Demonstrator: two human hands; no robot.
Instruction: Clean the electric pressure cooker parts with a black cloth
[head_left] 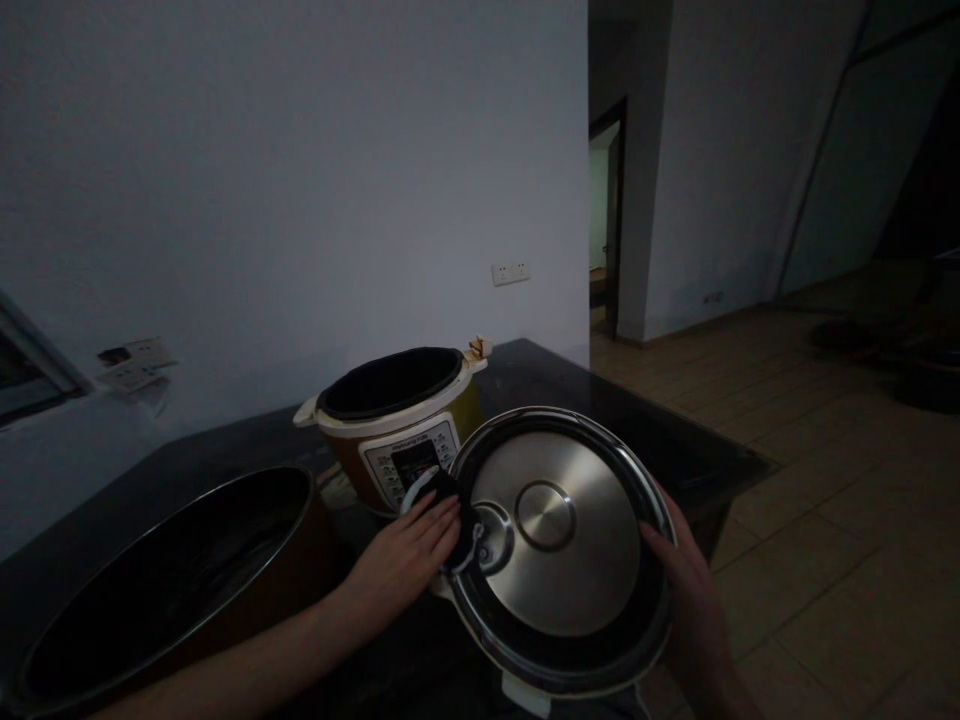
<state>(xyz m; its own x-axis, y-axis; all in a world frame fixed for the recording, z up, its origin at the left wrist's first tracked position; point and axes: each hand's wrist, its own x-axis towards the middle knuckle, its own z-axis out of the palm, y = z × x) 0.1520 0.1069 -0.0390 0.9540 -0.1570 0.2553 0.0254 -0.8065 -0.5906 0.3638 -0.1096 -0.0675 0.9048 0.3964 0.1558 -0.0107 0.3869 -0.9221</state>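
A round pressure cooker lid (585, 560) is tilted up with its metal inner face toward me. My right hand (686, 580) grips its right rim, thumb on the inner side and fingers mostly hidden behind. Against the lid's left edge, my left hand (424, 540) presses a dark cloth with a white edge (442, 490), its fingers closed over it. Just behind stands the open electric pressure cooker (405, 425), with a white rim, a control panel on its front and a dark inside.
A large dark-bodied pot (300, 560) stands at the left of the dark countertop (525, 370). A wall socket (511, 272) is on the wall behind. The counter's right corner juts out above a tiled floor (825, 530). Beyond is a doorway (606, 220).
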